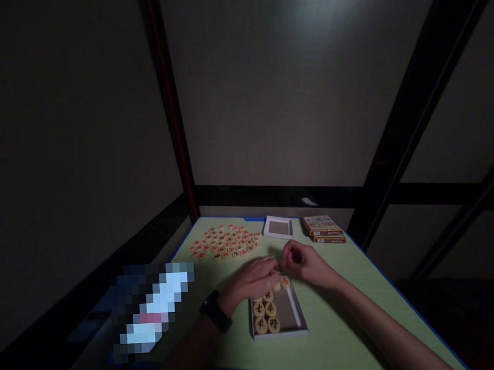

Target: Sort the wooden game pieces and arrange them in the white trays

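Pale round pieces (273,324) line the left side of an open box (284,310) by the desk's (346,340) near edge. The left hand (255,277) lies palm-down over the box's far end; the right hand (303,263) curls beside it. Whether either grips anything cannot be told. Loose pieces (227,243) spread toward the far left corner.

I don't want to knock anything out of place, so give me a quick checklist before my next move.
1. Open box flat on the table: ok.
2. Black-marked pieces in its near left part lying flat, face up: ok.
3. Far left corner of the box unobstructed: not ok; the left hand covers it.
4. Right hand free of any piece: cannot tell; its fingers are curled.
5. Loose pieces clear of both hands: ok, they lie beyond the left hand.
6. Stacked boxes clear of the right hand: ok.
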Available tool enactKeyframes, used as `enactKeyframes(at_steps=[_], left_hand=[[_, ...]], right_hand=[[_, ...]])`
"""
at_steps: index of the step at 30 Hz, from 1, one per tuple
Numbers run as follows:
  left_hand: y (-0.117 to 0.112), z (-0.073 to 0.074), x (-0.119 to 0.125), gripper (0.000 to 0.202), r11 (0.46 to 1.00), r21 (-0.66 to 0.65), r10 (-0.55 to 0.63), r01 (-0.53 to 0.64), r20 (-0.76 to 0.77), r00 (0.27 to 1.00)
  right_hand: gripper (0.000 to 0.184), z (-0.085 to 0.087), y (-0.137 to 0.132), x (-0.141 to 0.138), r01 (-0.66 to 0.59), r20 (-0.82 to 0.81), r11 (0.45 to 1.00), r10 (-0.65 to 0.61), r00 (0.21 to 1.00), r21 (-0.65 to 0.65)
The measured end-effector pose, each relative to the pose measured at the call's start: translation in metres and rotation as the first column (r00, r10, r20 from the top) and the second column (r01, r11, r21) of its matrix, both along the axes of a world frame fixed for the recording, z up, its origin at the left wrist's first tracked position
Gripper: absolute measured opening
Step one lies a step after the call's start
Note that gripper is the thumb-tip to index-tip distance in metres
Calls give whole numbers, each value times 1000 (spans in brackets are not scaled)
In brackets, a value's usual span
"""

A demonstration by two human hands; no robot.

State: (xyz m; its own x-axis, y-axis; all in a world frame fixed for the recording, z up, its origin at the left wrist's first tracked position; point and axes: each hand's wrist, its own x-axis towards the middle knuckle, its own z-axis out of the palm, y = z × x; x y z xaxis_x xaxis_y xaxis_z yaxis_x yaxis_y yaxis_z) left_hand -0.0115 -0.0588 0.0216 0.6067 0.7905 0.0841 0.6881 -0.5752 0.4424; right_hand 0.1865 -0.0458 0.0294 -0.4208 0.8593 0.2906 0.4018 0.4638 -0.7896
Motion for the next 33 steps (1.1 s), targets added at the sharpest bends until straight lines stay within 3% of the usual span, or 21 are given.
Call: enactKeyframes(at_steps=[2, 5, 8, 9, 13, 17, 23, 28, 33], left_hand=[[0, 0, 2, 25, 997, -8, 78, -78, 39, 996], [3, -1, 3, 26, 978, -15, 208, -207, 76, 975], [6, -4, 2, 24, 968, -22, 250, -249, 93, 964], [7, -4, 1, 24, 970, -23, 242, -241, 102, 965], [9, -7, -1, 24, 978, -26, 210, -208, 93, 973], [9, -8, 1, 25, 981, -12, 192, -192, 4, 981], [5, -5, 6, 30, 994, 43, 102, -97, -135, 986], [2, -2, 8, 31, 994, 77, 92, -82, -136, 986], [2, -5, 9, 32, 992, 73, 109, -101, -129, 986]], right_hand=[[9, 4, 9, -7, 84, 103, 991, -95, 990, 106], [9, 19, 32, -30, 98, 337, 970, -172, 926, 224], [17, 38, 62, -65, 28, 656, 966, -196, 729, 258], [17, 43, 72, -78, 28, 687, 969, -193, 701, 244], [24, 49, 102, -120, 63, 750, 976, -200, 631, 207], [28, 44, 117, -142, 99, 796, 980, -197, 572, 172], [31, 36, 123, -153, 98, 829, 987, -160, 536, 127], [28, 38, 132, -150, 61, 837, 991, -132, 530, 118], [39, 41, 147, -155, -3, 807, 985, -138, 574, 171]])
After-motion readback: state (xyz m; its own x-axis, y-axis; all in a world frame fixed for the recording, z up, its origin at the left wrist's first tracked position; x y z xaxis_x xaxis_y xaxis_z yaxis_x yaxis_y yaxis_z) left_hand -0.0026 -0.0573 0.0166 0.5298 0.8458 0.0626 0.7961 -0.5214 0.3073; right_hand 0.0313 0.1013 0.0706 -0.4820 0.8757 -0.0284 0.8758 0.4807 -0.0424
